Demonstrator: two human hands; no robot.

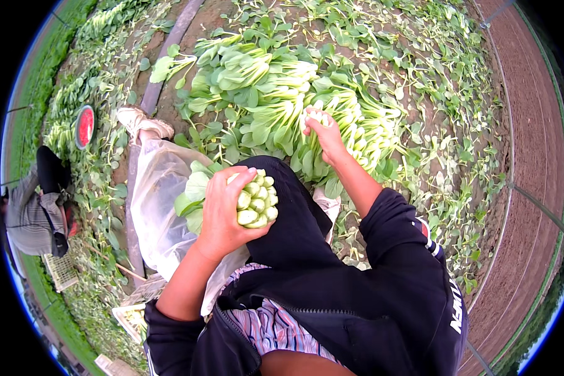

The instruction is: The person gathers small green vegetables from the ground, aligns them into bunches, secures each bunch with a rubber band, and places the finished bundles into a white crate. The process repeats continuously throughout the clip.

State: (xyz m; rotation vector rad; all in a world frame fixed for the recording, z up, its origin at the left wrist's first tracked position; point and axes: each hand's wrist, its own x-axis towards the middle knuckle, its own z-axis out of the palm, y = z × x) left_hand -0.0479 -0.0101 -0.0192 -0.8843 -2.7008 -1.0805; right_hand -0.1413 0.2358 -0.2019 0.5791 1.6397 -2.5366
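Note:
My left hand [230, 207] is closed around a bundle of green leafy vegetables [258, 199], held over my left thigh. The pale cut stem ends face right and the leaves point left. My right hand [323, 131] reaches into the pile of the same leafy greens [282, 94] lying on the ground before me. Its fingers curl around pale stem ends at the middle of the pile; how many stalks it holds cannot be told.
Loose leaves [423, 84] cover the soil around the pile. A dark hose [152, 94] runs past my shoe [143, 123]. At left are a bowl with red contents [85, 127], a bent-over person [33, 211] and a plastic crate [61, 270]. Another crate [128, 322] stands beside me.

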